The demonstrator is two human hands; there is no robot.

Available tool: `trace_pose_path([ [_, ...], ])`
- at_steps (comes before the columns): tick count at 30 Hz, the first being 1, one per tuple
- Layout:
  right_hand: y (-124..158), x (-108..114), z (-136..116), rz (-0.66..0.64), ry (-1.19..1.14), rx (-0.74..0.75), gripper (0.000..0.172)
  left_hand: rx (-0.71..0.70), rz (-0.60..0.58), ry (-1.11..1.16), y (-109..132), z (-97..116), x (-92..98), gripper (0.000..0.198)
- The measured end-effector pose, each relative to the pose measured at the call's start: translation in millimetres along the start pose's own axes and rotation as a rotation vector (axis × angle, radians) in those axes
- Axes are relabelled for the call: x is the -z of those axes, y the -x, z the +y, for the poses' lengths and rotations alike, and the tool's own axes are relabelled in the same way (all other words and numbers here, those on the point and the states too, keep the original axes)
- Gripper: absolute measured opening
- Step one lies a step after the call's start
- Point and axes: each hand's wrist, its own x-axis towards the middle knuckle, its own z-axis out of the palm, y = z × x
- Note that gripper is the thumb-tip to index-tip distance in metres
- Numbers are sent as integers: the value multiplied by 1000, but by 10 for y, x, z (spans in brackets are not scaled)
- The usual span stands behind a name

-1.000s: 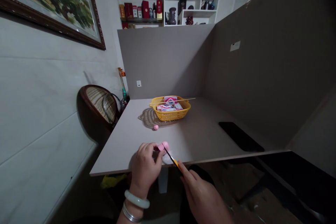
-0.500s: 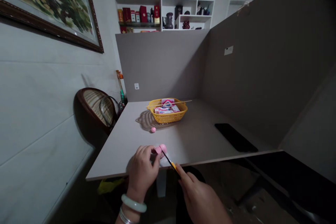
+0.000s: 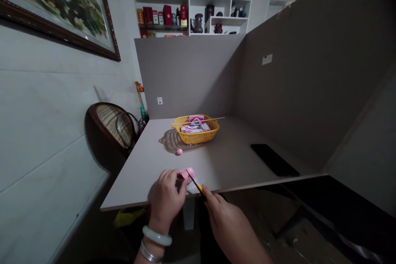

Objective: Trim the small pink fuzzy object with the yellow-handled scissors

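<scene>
Left hand [image 3: 167, 198] and right hand [image 3: 227, 225] close together at the near table edge, not touching each other. Left fingers pinch a soft pink clay piece [image 3: 189, 173], with a white tissue or wrapper [image 3: 193, 187] just under it, can't tell which. Right hand grips a thin tool [image 3: 195, 183] with a black shaft and yellow grip, tip at the pink piece. Tool type unclear at this size. Jade bangle [image 3: 156, 235] and thin silver bangles [image 3: 149, 252] on left wrist.

Grey table [image 3: 139, 181] carries the rest. Yellow plastic basket [image 3: 198, 138] sits mid-table, with pink-and-white boxes [image 3: 190, 129] inside and a wooden skewer [image 3: 210, 121] lying across its top. Woven mat [image 3: 168, 141] is just left of the basket, partly under it. Small pink ball [image 3: 179, 152] sits just in front of the mat, well apart from the hands. Flat black slab [image 3: 274, 159], probably a phone, lies right, near the far partition.

Behind: grey partitions [image 3: 188, 74], white shelf unit [image 3: 192, 14] with bottles and boxes, framed painting [image 3: 55, 8] on left wall, and a yellow bag [image 3: 128, 218] below the table edge
</scene>
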Motion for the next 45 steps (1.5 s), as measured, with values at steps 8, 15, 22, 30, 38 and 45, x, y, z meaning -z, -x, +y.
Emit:
trace_pose_path([
  [8,-22,48,-65,-32,27,-25,62,5,-5,23,19,-21,-10,16],
  [15,-126,124,-130,-80,36,-66,62,-8,-7,21,18,-36,-22,17],
  [22,-40,150,-127,-159,8,-80,64,-23,8,12,8,-42,-5,16],
  [30,-173,172,-166,-122,51,-67,65,-31,20,11,-8,-26,-18,20],
  [38,14,150,-132,-155,12,-76,66,-30,-1,27,3,-52,-25,23],
  [45,-128,99,-148,-96,-3,-64,65,-48,36,11,-1,-68,-40,23],
])
